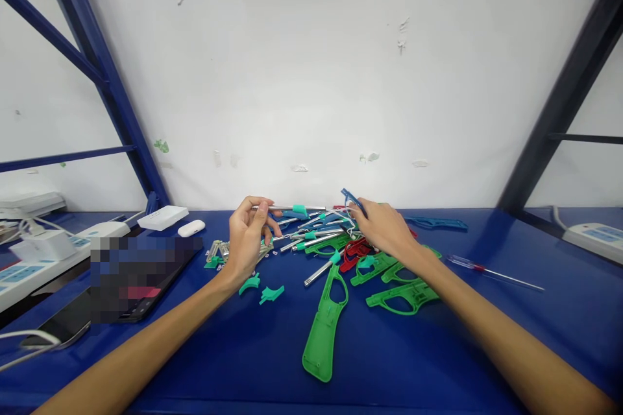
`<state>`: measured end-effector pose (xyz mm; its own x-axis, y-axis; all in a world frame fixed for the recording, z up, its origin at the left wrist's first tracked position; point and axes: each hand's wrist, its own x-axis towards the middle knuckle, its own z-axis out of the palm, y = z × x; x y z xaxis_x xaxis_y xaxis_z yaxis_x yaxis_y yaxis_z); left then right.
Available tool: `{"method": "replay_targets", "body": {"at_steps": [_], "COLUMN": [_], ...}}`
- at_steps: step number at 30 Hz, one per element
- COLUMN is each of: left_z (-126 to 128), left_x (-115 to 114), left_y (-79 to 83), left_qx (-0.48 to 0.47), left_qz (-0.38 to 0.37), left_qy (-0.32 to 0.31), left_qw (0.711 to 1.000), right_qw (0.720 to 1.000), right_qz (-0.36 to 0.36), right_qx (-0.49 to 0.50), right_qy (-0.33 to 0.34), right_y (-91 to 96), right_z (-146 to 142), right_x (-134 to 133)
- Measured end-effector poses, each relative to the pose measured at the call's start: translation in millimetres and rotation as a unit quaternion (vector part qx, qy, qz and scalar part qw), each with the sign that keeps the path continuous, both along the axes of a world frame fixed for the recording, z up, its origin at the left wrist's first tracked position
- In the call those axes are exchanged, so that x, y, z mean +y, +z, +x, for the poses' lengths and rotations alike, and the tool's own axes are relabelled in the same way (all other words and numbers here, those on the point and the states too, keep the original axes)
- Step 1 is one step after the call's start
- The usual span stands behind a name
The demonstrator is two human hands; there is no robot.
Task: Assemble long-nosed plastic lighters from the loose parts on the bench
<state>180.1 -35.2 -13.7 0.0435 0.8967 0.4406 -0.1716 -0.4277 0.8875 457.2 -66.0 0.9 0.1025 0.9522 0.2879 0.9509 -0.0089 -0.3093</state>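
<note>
My left hand pinches a silver metal tube between thumb and fingers, holding it level above the pile. A teal plastic piece sits on that tube. My right hand is closed on a blue plastic handle shell, with its narrow end pointing up and left; the rest is hidden by the hand. Beneath and between both hands lie several silver tubes with teal pieces, such as one tube. Red handle shells and a green handle shell lie nearer me.
Two loose teal triggers rest near my left wrist. A screwdriver lies right of my right forearm. At left are a phone, a dark tablet, a white earbud case and a power strip. A wall stands behind.
</note>
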Motion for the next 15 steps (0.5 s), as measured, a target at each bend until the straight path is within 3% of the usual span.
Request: {"method": "replay_targets", "body": {"at_steps": [4, 9, 11, 15], "left_z": [-1, -8, -12, -16], "left_x": [1, 8, 13, 20], "left_y": [-0.8, -0.8, -1.0, -1.6], "left_qx": [-0.032, -0.067, -0.085, -0.121], "left_qz": [-0.047, -0.123, -0.149, -0.181], "left_qy": [-0.032, -0.07, -0.076, -0.077], "left_qw": [0.998, 0.988, 0.982, 0.973], "right_qw": [0.998, 0.969, 0.937, 0.837], "right_qz": [-0.026, -0.12, -0.195, -0.351], "right_qx": [0.021, 0.077, 0.106, 0.149], "right_qy": [0.055, 0.199, 0.268, 0.392], "right_y": [2.0, 1.7, 3.5, 14.5], "right_z": [-3, -18, -23, -26], "right_x": [-3, -16, -23, -34]}}
